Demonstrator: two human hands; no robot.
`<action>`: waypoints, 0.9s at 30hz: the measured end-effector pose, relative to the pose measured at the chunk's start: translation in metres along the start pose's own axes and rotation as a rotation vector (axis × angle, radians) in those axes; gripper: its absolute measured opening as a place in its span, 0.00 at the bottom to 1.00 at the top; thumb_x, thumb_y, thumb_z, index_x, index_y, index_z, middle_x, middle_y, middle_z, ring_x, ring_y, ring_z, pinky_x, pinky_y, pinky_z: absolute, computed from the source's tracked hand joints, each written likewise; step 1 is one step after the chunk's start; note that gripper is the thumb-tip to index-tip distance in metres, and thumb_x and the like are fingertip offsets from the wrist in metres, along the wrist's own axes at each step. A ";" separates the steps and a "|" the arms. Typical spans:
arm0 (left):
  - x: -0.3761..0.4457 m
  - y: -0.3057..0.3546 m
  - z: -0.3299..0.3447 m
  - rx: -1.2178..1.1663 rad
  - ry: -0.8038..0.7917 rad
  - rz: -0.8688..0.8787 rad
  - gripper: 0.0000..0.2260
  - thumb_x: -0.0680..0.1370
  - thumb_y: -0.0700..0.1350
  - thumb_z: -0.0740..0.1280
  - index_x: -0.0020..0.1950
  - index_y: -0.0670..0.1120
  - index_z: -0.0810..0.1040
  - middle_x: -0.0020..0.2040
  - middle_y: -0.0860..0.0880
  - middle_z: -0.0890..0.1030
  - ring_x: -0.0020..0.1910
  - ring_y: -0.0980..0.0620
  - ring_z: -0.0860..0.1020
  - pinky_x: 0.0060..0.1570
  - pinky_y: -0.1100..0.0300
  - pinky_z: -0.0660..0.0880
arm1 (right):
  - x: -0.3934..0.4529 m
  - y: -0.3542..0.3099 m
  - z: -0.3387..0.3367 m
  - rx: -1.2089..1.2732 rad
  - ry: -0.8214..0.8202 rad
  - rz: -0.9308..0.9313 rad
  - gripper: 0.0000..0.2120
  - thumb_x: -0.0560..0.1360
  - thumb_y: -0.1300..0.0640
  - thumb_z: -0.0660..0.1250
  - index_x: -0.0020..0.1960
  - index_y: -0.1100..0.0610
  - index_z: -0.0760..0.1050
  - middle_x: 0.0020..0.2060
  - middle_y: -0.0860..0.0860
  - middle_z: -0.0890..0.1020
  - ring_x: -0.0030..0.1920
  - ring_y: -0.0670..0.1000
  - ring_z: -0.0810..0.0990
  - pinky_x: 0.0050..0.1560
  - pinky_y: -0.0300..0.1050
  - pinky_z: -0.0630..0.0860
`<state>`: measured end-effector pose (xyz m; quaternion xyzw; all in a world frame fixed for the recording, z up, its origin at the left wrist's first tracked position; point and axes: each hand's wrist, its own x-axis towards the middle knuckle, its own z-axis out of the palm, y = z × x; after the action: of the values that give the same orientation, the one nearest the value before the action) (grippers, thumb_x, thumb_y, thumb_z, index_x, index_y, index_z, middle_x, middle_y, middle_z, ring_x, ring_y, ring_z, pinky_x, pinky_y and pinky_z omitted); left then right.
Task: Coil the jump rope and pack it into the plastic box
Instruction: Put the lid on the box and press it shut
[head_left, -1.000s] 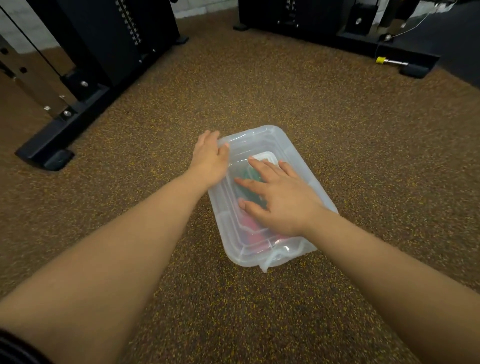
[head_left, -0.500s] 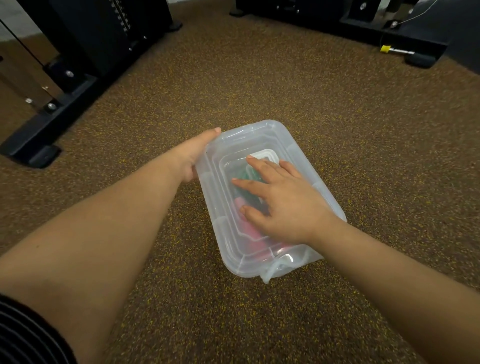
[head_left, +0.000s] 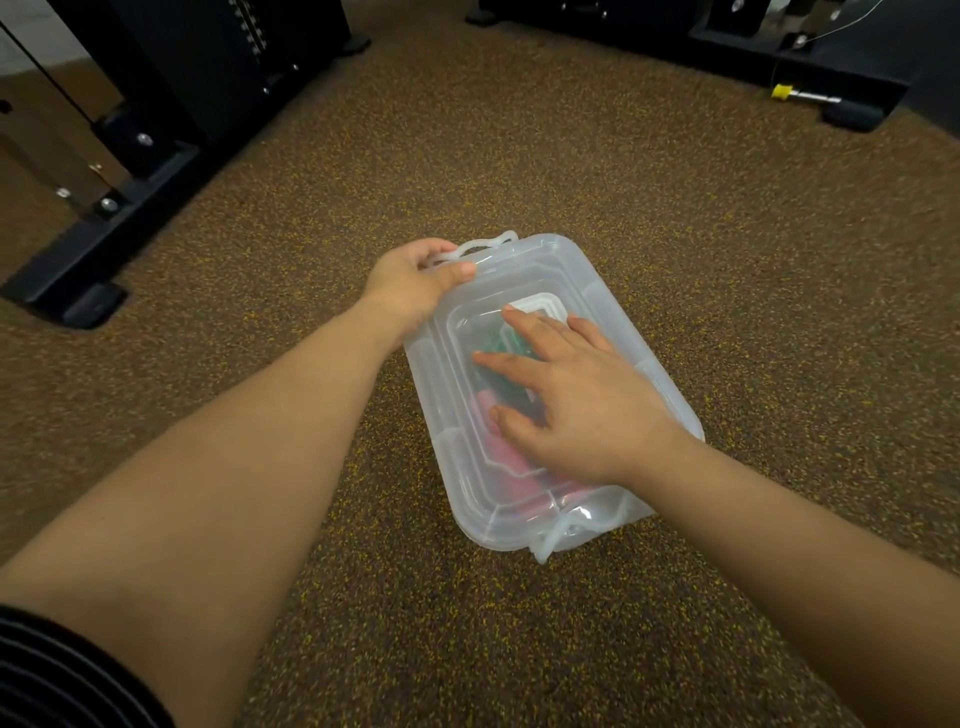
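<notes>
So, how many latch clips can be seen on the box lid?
2. One clip is at the far end, under the left hand; the other clip is at the near end. None shows elsewhere.

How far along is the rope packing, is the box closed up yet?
Done: the jump rope lies inside the plastic box, showing red and green through the lid. In hand: the right hand presses the lid flat while the left hand grips the far latch. Left: snapping both latches; the near latch looks unfastened.
</notes>
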<state>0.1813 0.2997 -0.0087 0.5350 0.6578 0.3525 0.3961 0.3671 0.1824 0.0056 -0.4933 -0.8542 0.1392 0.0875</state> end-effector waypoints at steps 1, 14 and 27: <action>0.000 -0.001 0.002 0.059 0.051 0.037 0.12 0.71 0.50 0.73 0.53 0.51 0.81 0.47 0.51 0.80 0.46 0.52 0.78 0.52 0.57 0.75 | 0.000 0.001 0.000 -0.004 0.003 -0.001 0.25 0.75 0.40 0.56 0.72 0.41 0.63 0.77 0.52 0.55 0.77 0.53 0.54 0.75 0.51 0.45; -0.060 0.004 0.010 0.794 -0.048 0.181 0.25 0.82 0.51 0.50 0.78 0.51 0.50 0.80 0.50 0.45 0.78 0.48 0.42 0.75 0.45 0.46 | 0.001 0.001 0.001 -0.027 0.005 -0.014 0.27 0.74 0.40 0.54 0.72 0.40 0.63 0.77 0.52 0.56 0.76 0.52 0.56 0.76 0.51 0.47; -0.152 0.048 -0.082 0.830 -0.039 0.181 0.24 0.83 0.49 0.50 0.78 0.46 0.50 0.79 0.46 0.48 0.78 0.48 0.45 0.75 0.53 0.45 | 0.020 -0.053 -0.057 -0.231 -0.153 -0.012 0.23 0.80 0.48 0.53 0.75 0.45 0.59 0.77 0.54 0.56 0.76 0.57 0.54 0.75 0.56 0.51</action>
<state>0.1453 0.1558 0.0917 0.7112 0.6866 0.0808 0.1271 0.3299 0.1830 0.0766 -0.4829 -0.8716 0.0767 -0.0345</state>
